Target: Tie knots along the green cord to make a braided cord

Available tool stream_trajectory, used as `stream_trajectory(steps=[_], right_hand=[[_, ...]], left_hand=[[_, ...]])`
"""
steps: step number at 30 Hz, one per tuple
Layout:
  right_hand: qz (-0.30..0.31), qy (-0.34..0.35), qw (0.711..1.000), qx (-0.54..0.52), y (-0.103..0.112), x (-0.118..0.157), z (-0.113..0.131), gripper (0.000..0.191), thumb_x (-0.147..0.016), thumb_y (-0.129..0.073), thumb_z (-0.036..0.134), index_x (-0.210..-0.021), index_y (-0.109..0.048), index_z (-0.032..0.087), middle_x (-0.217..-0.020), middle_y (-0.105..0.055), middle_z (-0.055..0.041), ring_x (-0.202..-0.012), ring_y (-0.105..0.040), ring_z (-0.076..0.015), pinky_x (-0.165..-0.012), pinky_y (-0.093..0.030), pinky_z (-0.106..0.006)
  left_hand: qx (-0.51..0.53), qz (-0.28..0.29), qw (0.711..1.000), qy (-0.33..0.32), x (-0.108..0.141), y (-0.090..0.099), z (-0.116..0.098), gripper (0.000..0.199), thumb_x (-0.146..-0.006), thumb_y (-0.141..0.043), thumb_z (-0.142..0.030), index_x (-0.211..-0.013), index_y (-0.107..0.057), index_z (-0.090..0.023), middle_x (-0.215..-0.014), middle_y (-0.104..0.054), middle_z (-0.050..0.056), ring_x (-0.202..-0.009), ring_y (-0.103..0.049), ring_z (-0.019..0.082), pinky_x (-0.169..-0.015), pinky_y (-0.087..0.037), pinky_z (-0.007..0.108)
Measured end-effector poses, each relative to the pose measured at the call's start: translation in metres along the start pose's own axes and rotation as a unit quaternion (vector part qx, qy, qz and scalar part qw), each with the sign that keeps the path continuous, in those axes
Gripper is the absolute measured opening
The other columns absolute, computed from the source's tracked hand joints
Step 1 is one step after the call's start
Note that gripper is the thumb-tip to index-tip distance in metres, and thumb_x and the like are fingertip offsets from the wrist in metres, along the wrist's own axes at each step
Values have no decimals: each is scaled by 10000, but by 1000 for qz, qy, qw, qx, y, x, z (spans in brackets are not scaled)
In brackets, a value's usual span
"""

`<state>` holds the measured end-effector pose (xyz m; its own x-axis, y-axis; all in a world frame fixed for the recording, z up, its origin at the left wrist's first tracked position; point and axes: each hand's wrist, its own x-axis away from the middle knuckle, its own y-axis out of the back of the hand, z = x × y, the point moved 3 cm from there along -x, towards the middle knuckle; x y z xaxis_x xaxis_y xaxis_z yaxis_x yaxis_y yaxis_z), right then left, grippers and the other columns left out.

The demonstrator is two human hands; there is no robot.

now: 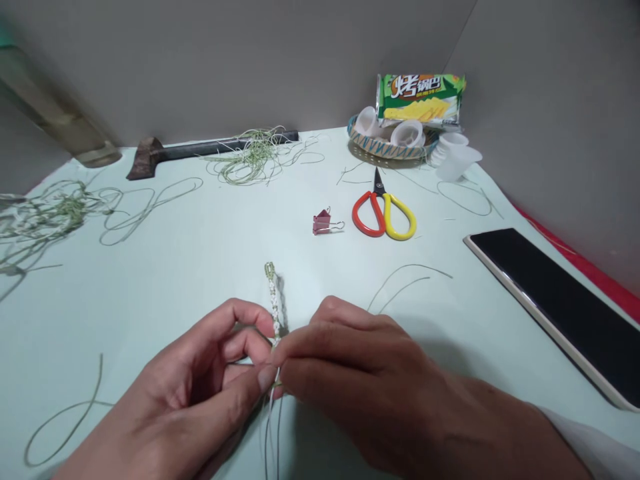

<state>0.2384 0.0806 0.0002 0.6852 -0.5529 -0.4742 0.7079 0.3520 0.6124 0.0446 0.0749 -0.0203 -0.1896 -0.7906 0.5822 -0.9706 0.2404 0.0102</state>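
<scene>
Pinching the lower end of a green-and-white woven band (274, 300), my left hand (200, 393) has its thumb and fingers closed on it, the other fingers curled. My right hand (360, 373) meets it there, fingertips closed on the same end – they hide just which strand they grip. The band points away from me toward 12 o'clock, its looped tip near the counter (210, 267), and thin cord ends (278, 427) hang toward 6 o'clock.

Around my hands, a pink binder clip (323, 222) lies at 1 o'clock, with scissors (384, 207), one handle red and one yellow, just beside it. Farther off at 1 o'clock, a woven basket (390, 148) holds pale cups (407, 133) and a green snack packet (421, 100). A phone (560, 307) rests at 3 o'clock, a hammer-like tool (200, 149) at 11 – green strands (255, 155) draped over its handle – and a tangle of cords (65, 210) at 10.
</scene>
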Motion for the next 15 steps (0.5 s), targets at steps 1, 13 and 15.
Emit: stream_trajectory(steps=[1, 13, 15], right_hand=[[0, 5, 1000, 0, 0, 0, 0, 174, -1085, -495, 79, -1102, -666, 110, -1133, -742, -63, -906, -552, -137, -863, -469, -246], [88, -61, 994, 12, 8, -5, 3, 158, -1049, -496, 93, -1028, -607, 203, -1123, -712, 35, -897, -533, -118, -765, -427, -253], [91, -62, 994, 8, 9, -6, 4, 135, -1076, -492, 138, -1011, -589, 205, -1128, -707, 30, -908, -548, -115, -779, -433, -243]], left_hand=[[3, 1, 1000, 0, 0, -2, -3, 349, -773, -800, -535, -946, -669, -261, -562, -465, -64, -486, -463, 132, -404, -318, 197], [32, 27, 999, 23, 14, 8, 12, 464, -830, -844, -605, -1179, -620, -397, -736, -560, -84, -523, -359, 73, -460, -357, 129], [32, 29, 999, 22, 16, 9, 13, 477, -848, -821, -621, -1230, -618, -422, -738, -549, -79, -529, -344, 75, -458, -344, 128]])
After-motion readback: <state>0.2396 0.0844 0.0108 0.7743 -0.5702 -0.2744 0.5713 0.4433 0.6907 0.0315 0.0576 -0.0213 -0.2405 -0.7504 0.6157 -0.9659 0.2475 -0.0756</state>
